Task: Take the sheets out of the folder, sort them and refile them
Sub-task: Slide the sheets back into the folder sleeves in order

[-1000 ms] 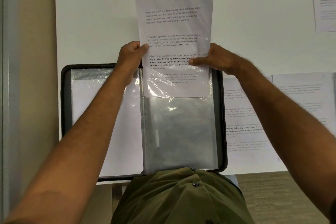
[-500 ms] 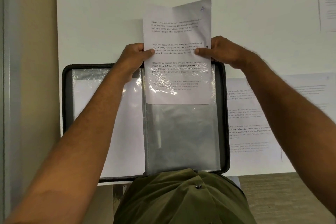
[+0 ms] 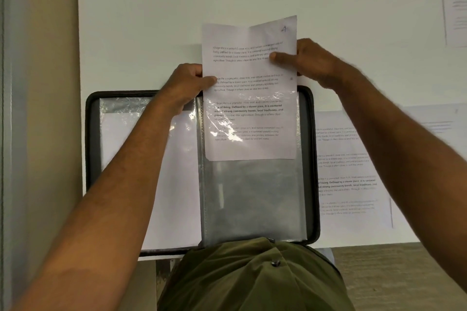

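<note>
Since the earlier pictures, the printed sheet (image 3: 249, 65) has slid farther down into the clear sleeve (image 3: 252, 192), and the right hand (image 3: 310, 60) now grips higher up on the paper's edge than it did. Seen from the head camera, the black folder (image 3: 312, 159) lies open on a white table (image 3: 151, 20), and everything else can be placed from it. About half of the sheet sticks out past the folder's far edge; its lower part sits inside the shiny sleeve on the folder's right half, and the bottom of that sleeve has no paper in it yet. The left hand (image 3: 185, 86) pinches the sheet's left edge just past the folder's far rim, with the thumb on the front of the paper. The right hand pinches the right edge a bit farther from the folder, thumb on the printed words and fingers curled behind. So the sheet hangs between the two hands, with a soft bend down its middle and a small blue mark in its top right corner. On the folder's left half lies another sleeve with a white page (image 3: 182, 171) in it. Just beside the folder's right edge, more printed pages (image 3: 353, 171) lie flat on the table. A green cap (image 3: 252, 278) covers the folder's near edge.
</note>
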A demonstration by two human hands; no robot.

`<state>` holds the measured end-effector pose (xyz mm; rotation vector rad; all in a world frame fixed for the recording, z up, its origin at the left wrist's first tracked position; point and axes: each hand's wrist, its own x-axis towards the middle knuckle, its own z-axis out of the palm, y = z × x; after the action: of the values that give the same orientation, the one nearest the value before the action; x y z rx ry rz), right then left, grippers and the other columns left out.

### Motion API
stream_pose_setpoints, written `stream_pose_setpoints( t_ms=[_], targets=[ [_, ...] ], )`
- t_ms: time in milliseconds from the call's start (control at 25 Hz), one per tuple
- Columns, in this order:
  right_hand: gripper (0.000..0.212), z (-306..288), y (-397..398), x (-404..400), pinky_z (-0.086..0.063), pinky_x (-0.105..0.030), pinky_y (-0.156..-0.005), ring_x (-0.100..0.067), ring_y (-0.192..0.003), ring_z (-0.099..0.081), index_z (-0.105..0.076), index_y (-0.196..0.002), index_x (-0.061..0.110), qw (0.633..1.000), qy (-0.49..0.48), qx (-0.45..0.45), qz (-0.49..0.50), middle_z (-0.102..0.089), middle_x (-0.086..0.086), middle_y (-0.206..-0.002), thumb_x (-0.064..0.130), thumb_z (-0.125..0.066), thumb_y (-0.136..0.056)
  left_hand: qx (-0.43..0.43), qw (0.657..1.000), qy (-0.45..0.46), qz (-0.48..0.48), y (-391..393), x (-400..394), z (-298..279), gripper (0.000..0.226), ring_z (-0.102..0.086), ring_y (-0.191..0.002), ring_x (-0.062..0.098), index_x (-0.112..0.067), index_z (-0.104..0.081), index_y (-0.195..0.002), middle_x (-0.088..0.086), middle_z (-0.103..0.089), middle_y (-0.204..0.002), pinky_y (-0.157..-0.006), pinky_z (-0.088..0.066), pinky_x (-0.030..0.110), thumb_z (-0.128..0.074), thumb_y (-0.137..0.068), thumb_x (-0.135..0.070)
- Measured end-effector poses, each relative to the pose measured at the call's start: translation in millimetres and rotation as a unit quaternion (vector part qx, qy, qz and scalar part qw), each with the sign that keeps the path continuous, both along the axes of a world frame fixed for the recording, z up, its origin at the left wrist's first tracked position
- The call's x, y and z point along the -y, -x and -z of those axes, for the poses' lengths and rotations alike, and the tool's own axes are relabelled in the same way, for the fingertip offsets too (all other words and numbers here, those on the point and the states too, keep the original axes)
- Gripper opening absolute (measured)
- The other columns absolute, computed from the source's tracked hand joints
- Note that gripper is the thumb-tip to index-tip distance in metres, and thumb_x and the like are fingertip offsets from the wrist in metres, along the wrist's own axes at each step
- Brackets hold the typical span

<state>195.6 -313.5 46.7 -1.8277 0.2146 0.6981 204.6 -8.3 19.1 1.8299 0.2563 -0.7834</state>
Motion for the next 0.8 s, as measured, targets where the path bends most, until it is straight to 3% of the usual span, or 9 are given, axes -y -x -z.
stream_pose_setpoints(
  t_ms=[200, 320, 400, 480, 560, 640, 720, 800],
  targets=[
    [0.027, 0, -6, -1, -0.052, -0.017, -0.073, -0.011, -0.095, -0.072, -0.071, -0.119, 0.018, 0.995, 0.066, -0.008, -0.075, -0.075, 0.006, -0.109, 0.036, -0.070, -0.099, -0.011, 1.000, 0.004, -0.005, 0, 0, -2, 0.010, -0.075, -0.099, 0.030, -0.019, -0.076, -0.096, 0.001, -0.080, -0.099, -0.098, -0.052, 0.059, -0.072, -0.093, -0.028],
    [0.027, 1, -7, -1, -0.056, -0.027, -0.083, -0.013, -0.095, -0.070, -0.069, -0.113, 0.021, 0.984, 0.109, -0.028, -0.140, -0.074, 0.004, -0.105, 0.040, -0.074, -0.095, 0.012, 0.999, 0.020, -0.036, -1, 2, -1, 0.019, -0.069, -0.080, 0.020, -0.008, -0.073, -0.099, 0.008, -0.075, -0.092, -0.090, -0.058, 0.042, -0.069, -0.098, -0.026],
    [0.039, 4, -10, 0, -0.057, -0.040, -0.097, -0.021, -0.105, -0.071, -0.068, -0.120, 0.021, 0.976, 0.125, -0.044, -0.172, -0.075, 0.000, -0.112, 0.044, -0.079, -0.090, 0.019, 0.999, 0.016, -0.046, -2, 2, 1, 0.028, -0.065, -0.077, 0.022, -0.002, -0.073, -0.101, 0.013, -0.073, -0.090, -0.083, -0.056, 0.042, -0.071, -0.096, -0.029],
    [0.045, 3, -12, 0, -0.055, -0.044, -0.103, -0.022, -0.110, -0.071, -0.067, -0.125, 0.024, 0.972, 0.122, -0.058, -0.192, -0.076, 0.003, -0.116, 0.042, -0.082, -0.087, 0.009, 0.999, 0.017, -0.044, -1, 0, 1, 0.036, -0.061, -0.076, 0.026, -0.002, -0.071, -0.095, 0.015, -0.071, -0.088, -0.075, -0.048, 0.045, -0.074, -0.090, -0.037],
    [0.043, 3, -17, 0, -0.056, -0.039, -0.099, -0.021, -0.106, -0.072, -0.070, -0.121, 0.021, 0.976, 0.123, -0.042, -0.176, -0.077, 0.003, -0.112, 0.043, -0.083, -0.086, 0.000, 1.000, 0.005, -0.025, 0, -2, 3, 0.036, -0.057, -0.076, 0.027, -0.006, -0.066, -0.081, 0.014, -0.067, -0.084, -0.073, -0.044, 0.045, -0.075, -0.085, -0.041],
    [0.027, 1, -25, -2, -0.054, -0.023, -0.082, -0.012, -0.096, -0.070, -0.075, -0.113, 0.015, 0.988, 0.095, -0.001, -0.118, -0.076, 0.007, -0.104, 0.034, -0.077, -0.092, 0.009, 1.000, -0.006, 0.001, -2, -4, 3, 0.032, -0.053, -0.072, 0.024, -0.015, -0.059, -0.069, 0.012, -0.060, -0.078, -0.068, -0.043, 0.040, -0.074, -0.086, -0.037],
    [0.017, -4, -34, -8, -0.051, -0.010, -0.076, 0.001, -0.093, -0.068, -0.078, -0.111, 0.016, 0.992, 0.087, 0.045, -0.085, -0.076, 0.012, -0.104, 0.024, -0.071, -0.097, 0.019, 0.999, -0.023, 0.037, -4, -6, 3, 0.035, -0.051, -0.071, 0.022, -0.006, -0.057, -0.074, 0.011, -0.056, -0.079, -0.065, -0.042, 0.038, -0.074, -0.085, -0.035],
    [0.016, -4, -41, -13, -0.052, -0.011, -0.084, 0.005, -0.093, -0.068, -0.079, -0.110, 0.015, 0.987, 0.103, 0.072, -0.105, -0.077, 0.011, -0.106, 0.018, -0.071, -0.097, 0.014, 0.997, -0.034, 0.071, -6, -7, 6, 0.044, -0.052, -0.073, 0.021, 0.006, -0.058, -0.086, 0.010, -0.056, -0.081, -0.069, -0.043, 0.039, -0.073, -0.082, -0.036]
  ],
)
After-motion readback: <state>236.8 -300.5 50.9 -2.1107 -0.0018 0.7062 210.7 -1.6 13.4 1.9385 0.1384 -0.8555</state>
